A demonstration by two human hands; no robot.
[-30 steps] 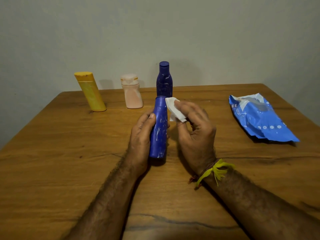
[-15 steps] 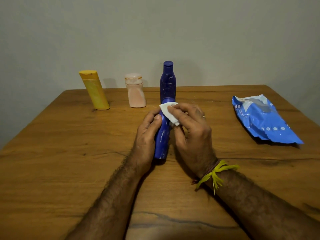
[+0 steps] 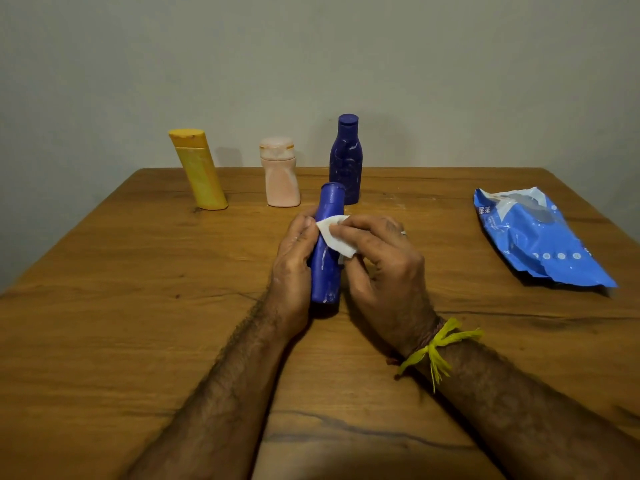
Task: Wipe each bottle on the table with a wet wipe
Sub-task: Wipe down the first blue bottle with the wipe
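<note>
On a wooden table (image 3: 104,306), seen from a head cam looking down, 2 bare forearms reach fwd toward the centre. Left hand (image 3: 294,261) is wrapped round a blue bottle (image 3: 325,275), fingers curled on its left side, thumb near the upper part. Bottle stands w/ its base on the table and leans slightly away from the viewer, cap end up. Right hand (image 3: 381,268) pinches a small white wet wipe (image 3: 334,237) btwn thumb and fingers and presses it against the bottle's upper front, just below the cap. A ring shows on 1 finger of the right hand; a yellow thread band (image 3: 433,351) is tied at the right wrist.

Along the far edge, near a plain grey wall (image 3: 311,64), 3 more bottles stand in a row, each apart from the next: a yellow bottle (image 3: 199,169) at left, tilted in the wide-angle view; a short pale pink bottle (image 3: 280,173) in the middle; a dark blue bottle (image 3: 345,157) at right, upright, directly behind the held 1.

At far right, well apart from the hands, a blue wipes pack (image 3: 533,237) lies flat, crumpled, w/ its top flap area showing pale. Text on the pack is too small to read.
</note>
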